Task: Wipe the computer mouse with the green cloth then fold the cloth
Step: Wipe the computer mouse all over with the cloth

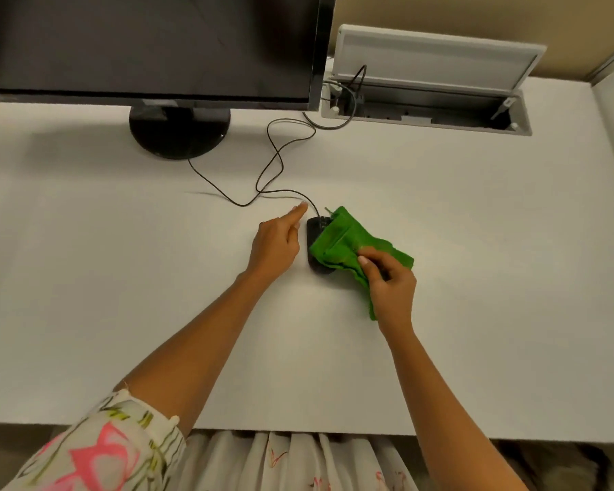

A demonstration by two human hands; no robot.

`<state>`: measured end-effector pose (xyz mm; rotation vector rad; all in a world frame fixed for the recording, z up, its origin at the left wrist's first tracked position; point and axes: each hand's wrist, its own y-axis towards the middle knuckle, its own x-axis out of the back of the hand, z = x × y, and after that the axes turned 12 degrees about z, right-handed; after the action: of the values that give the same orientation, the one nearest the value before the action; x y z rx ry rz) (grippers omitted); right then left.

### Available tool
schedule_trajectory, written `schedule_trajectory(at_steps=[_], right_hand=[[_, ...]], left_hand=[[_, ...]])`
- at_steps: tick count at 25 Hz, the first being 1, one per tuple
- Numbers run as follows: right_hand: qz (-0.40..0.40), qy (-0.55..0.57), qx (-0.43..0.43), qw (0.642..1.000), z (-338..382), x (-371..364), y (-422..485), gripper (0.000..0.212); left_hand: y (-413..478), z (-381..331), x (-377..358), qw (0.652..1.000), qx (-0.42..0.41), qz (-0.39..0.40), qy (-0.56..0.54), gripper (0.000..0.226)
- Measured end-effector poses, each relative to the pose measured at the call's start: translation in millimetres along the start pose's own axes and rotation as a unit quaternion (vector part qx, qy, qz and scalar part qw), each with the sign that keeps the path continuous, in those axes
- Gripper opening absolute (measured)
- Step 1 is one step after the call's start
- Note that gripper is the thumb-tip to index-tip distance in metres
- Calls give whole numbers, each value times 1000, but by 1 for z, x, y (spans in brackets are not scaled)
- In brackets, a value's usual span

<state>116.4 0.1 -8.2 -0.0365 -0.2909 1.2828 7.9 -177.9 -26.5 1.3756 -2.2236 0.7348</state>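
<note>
A black wired computer mouse [313,230] lies on the white desk near the middle. The green cloth [348,242] is bunched and draped over the mouse's right side, hiding most of it. My right hand [390,285] pinches the cloth at its near right part. My left hand [277,244] rests against the mouse's left side, with the index finger stretched out toward the cable [273,164]; the other fingers are curled, and I cannot tell how firmly they hold the mouse.
A black monitor [149,44] on a round stand [179,131] fills the far left. An open cable hatch [426,111] with a raised white lid sits at the far right. The mouse cable loops between them. The desk's front edge [298,432] is close to my body.
</note>
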Motion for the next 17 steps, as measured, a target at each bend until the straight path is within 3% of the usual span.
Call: schedule_trajectory(at_steps=[3,6,11,17], right_hand=[[-8,-109,43,993,-7,-21,-16,17],[-45,-180,50,981,-4,-47,-9,26],[34,-371,20,928,-9,-97,14,48],[5,-358,69,931,-28,-99,11,50]], left_hand=[[20,-4,15,992,-61,92,60,42],[32,-2,19,978,-72,163,104,36],[39,7,23,963,-111,201,142,37],[44,5,31,941,-111,251,196,41]])
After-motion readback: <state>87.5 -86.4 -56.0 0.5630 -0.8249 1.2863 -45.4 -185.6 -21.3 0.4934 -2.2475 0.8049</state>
